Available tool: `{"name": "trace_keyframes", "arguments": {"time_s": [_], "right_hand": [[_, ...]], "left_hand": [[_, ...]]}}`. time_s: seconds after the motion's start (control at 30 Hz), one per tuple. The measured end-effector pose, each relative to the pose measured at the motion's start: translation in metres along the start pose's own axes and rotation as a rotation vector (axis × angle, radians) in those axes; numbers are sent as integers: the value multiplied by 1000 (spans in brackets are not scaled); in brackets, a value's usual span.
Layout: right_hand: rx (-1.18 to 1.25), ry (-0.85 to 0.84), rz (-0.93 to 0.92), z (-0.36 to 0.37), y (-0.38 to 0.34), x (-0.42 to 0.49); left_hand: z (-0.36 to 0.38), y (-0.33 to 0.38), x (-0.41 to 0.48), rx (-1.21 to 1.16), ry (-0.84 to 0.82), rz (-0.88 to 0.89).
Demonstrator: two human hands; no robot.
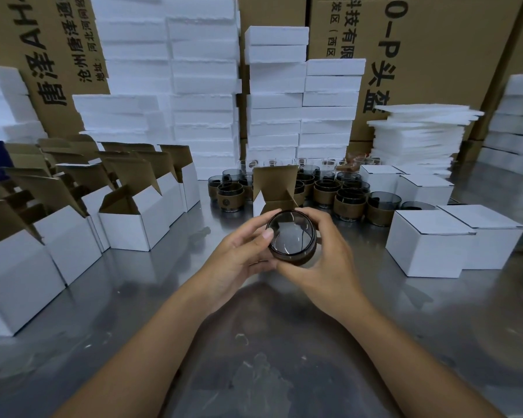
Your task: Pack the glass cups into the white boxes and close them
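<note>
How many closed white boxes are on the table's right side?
4: near box, its right neighbour, two back boxes; others may be hidden.

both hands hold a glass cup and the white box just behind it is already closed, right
No: in the head view the white box behind the glass cup is open, flap raised. Left hand and right hand do hold the cup.

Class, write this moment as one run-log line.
left hand: holds glass cup | right hand: holds glass cup | open white box: behind cup, lid up
</note>
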State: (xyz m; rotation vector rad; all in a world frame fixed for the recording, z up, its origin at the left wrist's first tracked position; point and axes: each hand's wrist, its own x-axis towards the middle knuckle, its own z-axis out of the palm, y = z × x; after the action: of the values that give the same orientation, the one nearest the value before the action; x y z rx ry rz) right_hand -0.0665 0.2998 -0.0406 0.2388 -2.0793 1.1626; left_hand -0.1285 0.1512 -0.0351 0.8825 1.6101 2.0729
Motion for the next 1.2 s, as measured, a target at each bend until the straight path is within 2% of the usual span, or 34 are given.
{"name": "trace_keyframes", "arguments": {"time_s": [0.3, 0.47, 0.8, 1.2], "right_hand": [[243, -30, 194, -4, -4, 2], [410, -31, 388, -5, -5, 8], [567, -32, 708, -5, -5, 15], [602, -65, 708, -7, -7, 15]], "left_hand": [[-2, 2, -2, 56, -45, -59], [-2, -2, 0, 75, -31, -55], [-2, -4, 0, 148, -36, -38], [1, -2, -1, 156, -22, -49]]}}
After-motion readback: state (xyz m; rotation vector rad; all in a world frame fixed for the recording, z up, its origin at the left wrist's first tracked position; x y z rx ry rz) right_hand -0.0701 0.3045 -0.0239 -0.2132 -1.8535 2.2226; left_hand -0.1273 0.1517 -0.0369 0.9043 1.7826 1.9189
